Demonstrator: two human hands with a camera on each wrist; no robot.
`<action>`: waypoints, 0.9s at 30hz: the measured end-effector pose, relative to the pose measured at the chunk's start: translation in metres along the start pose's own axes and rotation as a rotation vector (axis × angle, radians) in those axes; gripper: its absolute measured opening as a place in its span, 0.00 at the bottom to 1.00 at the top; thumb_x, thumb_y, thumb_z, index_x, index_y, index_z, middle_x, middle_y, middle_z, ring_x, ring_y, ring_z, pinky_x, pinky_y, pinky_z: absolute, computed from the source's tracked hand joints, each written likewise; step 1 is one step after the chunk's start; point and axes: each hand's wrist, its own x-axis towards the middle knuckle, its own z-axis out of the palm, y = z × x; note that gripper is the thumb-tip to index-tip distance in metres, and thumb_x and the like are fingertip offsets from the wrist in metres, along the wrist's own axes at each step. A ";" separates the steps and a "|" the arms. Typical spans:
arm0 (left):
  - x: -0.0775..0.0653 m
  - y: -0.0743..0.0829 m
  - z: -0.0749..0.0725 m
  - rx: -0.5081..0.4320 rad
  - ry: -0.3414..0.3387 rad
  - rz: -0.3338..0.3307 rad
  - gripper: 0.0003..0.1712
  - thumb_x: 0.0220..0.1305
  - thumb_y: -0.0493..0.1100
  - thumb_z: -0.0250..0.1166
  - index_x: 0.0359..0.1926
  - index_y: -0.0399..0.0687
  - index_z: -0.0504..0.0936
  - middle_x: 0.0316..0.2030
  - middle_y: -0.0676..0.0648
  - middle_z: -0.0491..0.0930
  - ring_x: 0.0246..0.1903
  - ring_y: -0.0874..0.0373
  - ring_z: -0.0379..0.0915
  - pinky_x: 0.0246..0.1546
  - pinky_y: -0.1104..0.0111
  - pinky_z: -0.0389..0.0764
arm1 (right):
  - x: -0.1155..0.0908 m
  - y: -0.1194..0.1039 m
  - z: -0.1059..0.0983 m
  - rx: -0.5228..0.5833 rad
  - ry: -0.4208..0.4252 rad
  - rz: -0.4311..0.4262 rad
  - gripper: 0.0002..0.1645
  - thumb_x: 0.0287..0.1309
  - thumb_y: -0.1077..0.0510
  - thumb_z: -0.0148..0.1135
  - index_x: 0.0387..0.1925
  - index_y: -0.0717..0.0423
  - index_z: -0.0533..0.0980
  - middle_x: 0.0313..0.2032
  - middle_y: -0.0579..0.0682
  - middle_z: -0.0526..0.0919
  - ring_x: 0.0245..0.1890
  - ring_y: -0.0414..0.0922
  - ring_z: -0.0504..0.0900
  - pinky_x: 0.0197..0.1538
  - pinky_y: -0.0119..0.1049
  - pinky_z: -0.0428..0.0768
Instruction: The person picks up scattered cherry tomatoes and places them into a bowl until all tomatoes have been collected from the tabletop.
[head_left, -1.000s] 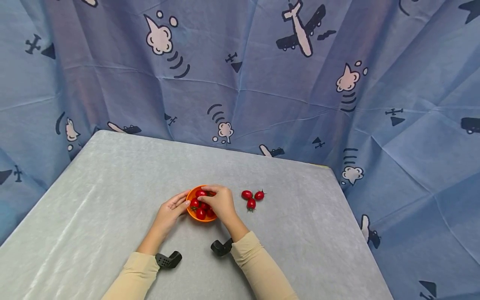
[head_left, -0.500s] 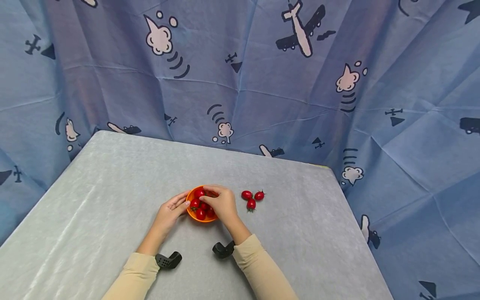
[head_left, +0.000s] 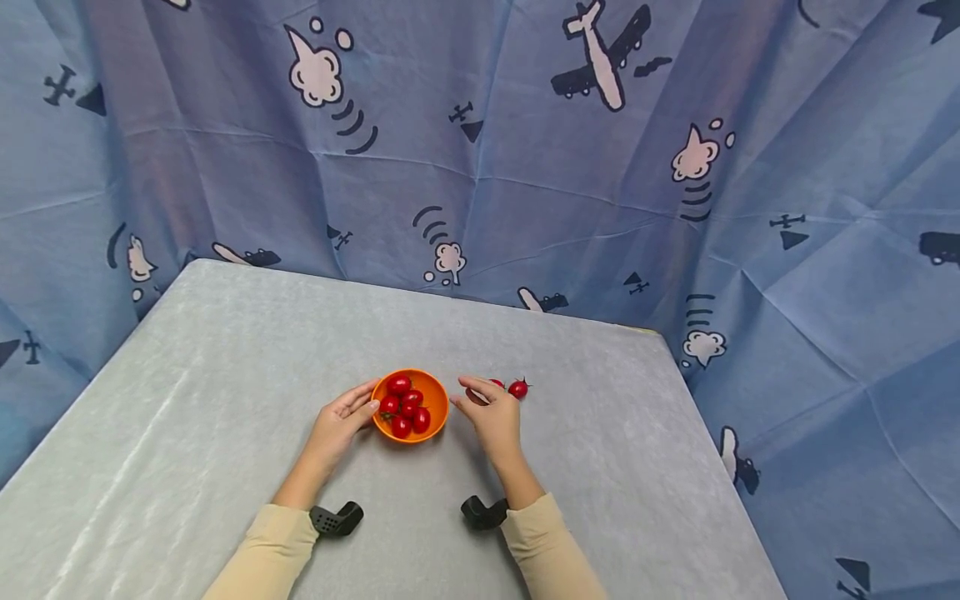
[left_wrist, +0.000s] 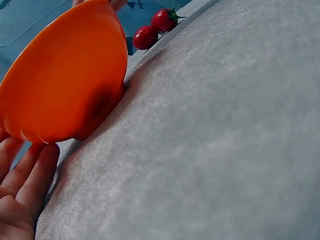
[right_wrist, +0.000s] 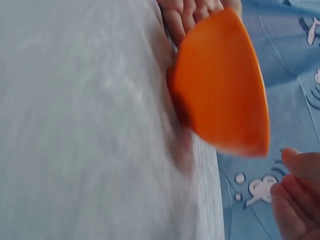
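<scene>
An orange bowl (head_left: 435,397) with several red cherry tomatoes (head_left: 422,419) in it stands on the table. My left hand (head_left: 336,427) holds its left side, thumb at the rim and fingers against the outside wall, seen also under the bowl (left_wrist: 65,70) in the left wrist view. Just right of the bowl hovers my right hand (head_left: 495,423), thumb and fingers apart with nothing between them. Beyond it lies a cherry tomato (head_left: 518,389) with a green stem; a second shows only partly behind the fingers. The left wrist view shows two tomatoes (left_wrist: 145,37) past the bowl.
A pale grey cloth covers the table (head_left: 247,358). Behind and to the right hangs a blue curtain (head_left: 525,167) printed with planes. Each wrist wears a black camera mount (head_left: 337,518).
My right hand has come out of the bowl and moved right, toward the loose tomatoes, which it now partly covers. The tomatoes in the bowl show fully. My left hand stays put.
</scene>
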 end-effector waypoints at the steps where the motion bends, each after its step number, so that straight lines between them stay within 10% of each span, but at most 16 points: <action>1: 0.000 0.000 0.000 0.000 -0.001 0.000 0.29 0.71 0.40 0.60 0.70 0.36 0.68 0.67 0.35 0.70 0.47 0.80 0.76 0.47 0.81 0.79 | 0.000 0.002 -0.004 -0.011 0.014 0.003 0.18 0.48 0.68 0.75 0.45 0.65 0.85 0.46 0.61 0.87 0.51 0.57 0.85 0.52 0.39 0.83; 27: 0.000 -0.001 0.001 0.001 0.001 -0.006 0.29 0.71 0.41 0.61 0.70 0.37 0.68 0.68 0.37 0.69 0.49 0.81 0.74 0.49 0.82 0.77 | -0.005 0.028 -0.048 0.015 0.150 0.151 0.24 0.48 0.66 0.76 0.50 0.65 0.83 0.55 0.64 0.83 0.55 0.57 0.83 0.51 0.32 0.83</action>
